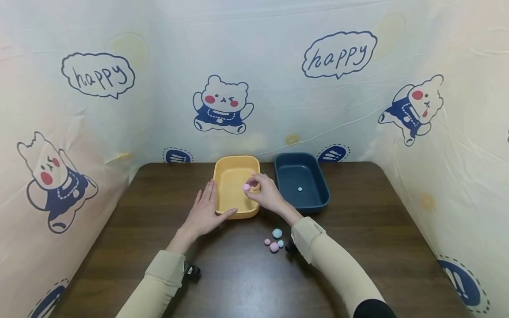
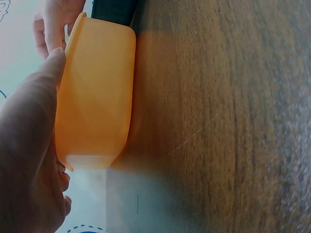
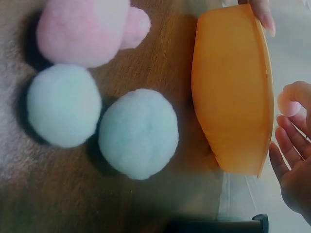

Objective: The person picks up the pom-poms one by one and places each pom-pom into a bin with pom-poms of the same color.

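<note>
My right hand (image 1: 267, 192) pinches a pink pom-pom (image 1: 246, 187) between thumb and index finger, over the right side of the yellow tray (image 1: 230, 176). In the right wrist view the same pink pom-pom (image 3: 288, 104) shows at the fingertips, just past the tray's rim. My left hand (image 1: 204, 213) rests against the tray's left and front rim, fingers straight and thumb spread along the near edge. From the left wrist view, the left thumb (image 2: 54, 65) lies along the rim of the yellow tray (image 2: 99, 87).
A dark blue tray (image 1: 300, 174) stands right of the yellow one, with a small white pom-pom (image 1: 300, 189) inside. On the table nearer me lie a blue pom-pom (image 1: 277, 233), a smaller blue one (image 1: 280, 244), a pink one (image 1: 274, 247) and a small pink one (image 1: 267, 242).
</note>
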`<state>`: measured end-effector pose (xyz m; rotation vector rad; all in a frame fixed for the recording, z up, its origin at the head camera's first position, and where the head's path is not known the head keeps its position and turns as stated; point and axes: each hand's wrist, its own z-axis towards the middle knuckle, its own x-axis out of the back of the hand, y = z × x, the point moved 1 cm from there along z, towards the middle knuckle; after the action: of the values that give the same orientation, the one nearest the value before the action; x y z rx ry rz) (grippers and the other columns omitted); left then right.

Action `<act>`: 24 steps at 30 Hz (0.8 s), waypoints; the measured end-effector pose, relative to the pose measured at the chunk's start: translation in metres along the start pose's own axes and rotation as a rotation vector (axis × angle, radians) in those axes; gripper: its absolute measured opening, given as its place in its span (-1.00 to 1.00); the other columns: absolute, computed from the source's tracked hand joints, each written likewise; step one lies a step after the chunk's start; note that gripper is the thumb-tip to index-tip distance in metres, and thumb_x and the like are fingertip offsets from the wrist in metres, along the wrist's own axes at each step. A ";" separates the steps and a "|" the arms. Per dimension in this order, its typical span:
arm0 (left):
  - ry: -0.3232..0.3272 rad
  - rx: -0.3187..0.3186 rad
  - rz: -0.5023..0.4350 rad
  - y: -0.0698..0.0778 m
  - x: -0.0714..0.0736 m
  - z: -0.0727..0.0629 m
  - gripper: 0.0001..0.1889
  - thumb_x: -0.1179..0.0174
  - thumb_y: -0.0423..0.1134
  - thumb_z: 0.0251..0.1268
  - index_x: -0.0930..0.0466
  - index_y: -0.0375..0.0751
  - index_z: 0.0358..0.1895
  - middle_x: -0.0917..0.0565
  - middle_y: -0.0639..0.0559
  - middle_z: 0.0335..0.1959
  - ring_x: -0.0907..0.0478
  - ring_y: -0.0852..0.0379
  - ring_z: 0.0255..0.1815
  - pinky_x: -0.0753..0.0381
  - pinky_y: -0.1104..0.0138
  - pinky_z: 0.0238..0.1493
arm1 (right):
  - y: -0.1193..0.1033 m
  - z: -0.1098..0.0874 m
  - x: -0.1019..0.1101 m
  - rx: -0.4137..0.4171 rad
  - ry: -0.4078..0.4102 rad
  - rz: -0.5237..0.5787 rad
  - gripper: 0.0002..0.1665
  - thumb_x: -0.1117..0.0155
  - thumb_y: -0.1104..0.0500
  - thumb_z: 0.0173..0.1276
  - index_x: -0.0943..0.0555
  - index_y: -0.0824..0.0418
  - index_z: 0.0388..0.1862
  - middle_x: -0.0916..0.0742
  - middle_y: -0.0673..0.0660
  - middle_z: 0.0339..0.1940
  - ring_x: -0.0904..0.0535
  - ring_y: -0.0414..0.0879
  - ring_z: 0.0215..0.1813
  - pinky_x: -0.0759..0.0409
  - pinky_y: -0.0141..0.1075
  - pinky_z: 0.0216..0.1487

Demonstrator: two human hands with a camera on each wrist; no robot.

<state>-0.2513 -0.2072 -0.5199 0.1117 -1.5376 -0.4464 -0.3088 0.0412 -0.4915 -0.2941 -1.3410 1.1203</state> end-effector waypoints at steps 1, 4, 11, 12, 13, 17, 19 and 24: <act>0.000 0.001 -0.001 0.000 0.000 0.000 0.38 -0.02 0.66 0.41 0.31 -0.42 0.80 0.17 -0.36 0.86 0.13 -0.35 0.89 0.10 -0.30 0.84 | 0.000 0.001 -0.001 0.002 0.006 -0.001 -0.76 -0.55 0.20 0.46 -0.75 0.25 0.02 -0.79 0.19 -0.04 -0.67 0.12 0.10 -0.72 -0.10 0.12; -0.001 0.001 -0.007 0.000 0.000 0.000 0.37 -0.03 0.66 0.41 0.31 -0.41 0.80 0.18 -0.35 0.87 0.13 -0.34 0.89 0.10 -0.30 0.84 | 0.000 0.005 -0.004 0.002 0.020 0.009 -0.77 -0.55 0.21 0.45 -0.76 0.25 0.00 -0.80 0.21 -0.03 -0.67 0.10 0.11 -0.77 -0.02 0.14; -0.004 0.000 -0.004 0.000 0.001 0.000 0.37 -0.03 0.65 0.41 0.30 -0.42 0.80 0.20 -0.34 0.87 0.14 -0.33 0.89 0.09 -0.30 0.84 | 0.002 0.013 -0.007 -0.011 0.013 0.006 -0.75 -0.56 0.21 0.45 -0.77 0.27 0.02 -0.80 0.24 0.01 -0.65 0.08 0.14 -0.80 -0.04 0.12; -0.004 0.000 -0.001 0.000 0.001 0.000 0.37 -0.03 0.65 0.41 0.30 -0.42 0.80 0.19 -0.34 0.87 0.14 -0.34 0.89 0.09 -0.31 0.84 | 0.002 0.015 -0.007 -0.012 0.013 -0.002 -0.74 -0.57 0.21 0.44 -0.77 0.27 0.03 -0.80 0.24 0.01 -0.66 0.09 0.14 -0.79 -0.05 0.13; -0.006 0.002 -0.002 0.000 0.001 0.000 0.37 -0.03 0.66 0.41 0.29 -0.42 0.80 0.19 -0.34 0.87 0.15 -0.33 0.89 0.09 -0.30 0.84 | 0.002 0.017 -0.006 -0.011 0.010 -0.011 -0.73 -0.57 0.21 0.44 -0.77 0.28 0.04 -0.80 0.25 0.02 -0.66 0.09 0.15 -0.78 -0.05 0.14; -0.006 0.004 -0.005 0.000 0.001 0.000 0.37 -0.03 0.66 0.41 0.28 -0.41 0.80 0.18 -0.35 0.87 0.14 -0.33 0.89 0.09 -0.30 0.84 | 0.003 0.022 -0.006 -0.021 0.012 -0.044 -0.70 -0.56 0.21 0.44 -0.77 0.30 0.07 -0.81 0.25 0.04 -0.68 0.11 0.16 -0.74 -0.05 0.19; -0.005 0.004 -0.007 0.000 0.001 0.000 0.37 -0.03 0.66 0.40 0.28 -0.41 0.80 0.17 -0.34 0.87 0.13 -0.32 0.89 0.09 -0.30 0.84 | 0.004 0.022 -0.006 -0.026 0.013 -0.047 -0.71 -0.56 0.21 0.44 -0.77 0.29 0.07 -0.81 0.24 0.04 -0.69 0.11 0.16 -0.75 -0.05 0.19; -0.007 0.007 -0.012 -0.001 0.000 0.000 0.37 -0.01 0.68 0.39 0.28 -0.38 0.81 0.18 -0.32 0.87 0.14 -0.32 0.89 0.10 -0.31 0.84 | 0.004 0.019 -0.006 -0.050 0.006 -0.005 -0.72 -0.55 0.21 0.45 -0.76 0.28 0.07 -0.79 0.24 0.04 -0.68 0.09 0.15 -0.83 -0.12 0.14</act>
<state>-0.2517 -0.2078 -0.5201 0.1254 -1.5467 -0.4511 -0.3257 0.0306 -0.4931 -0.3304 -1.3650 1.0824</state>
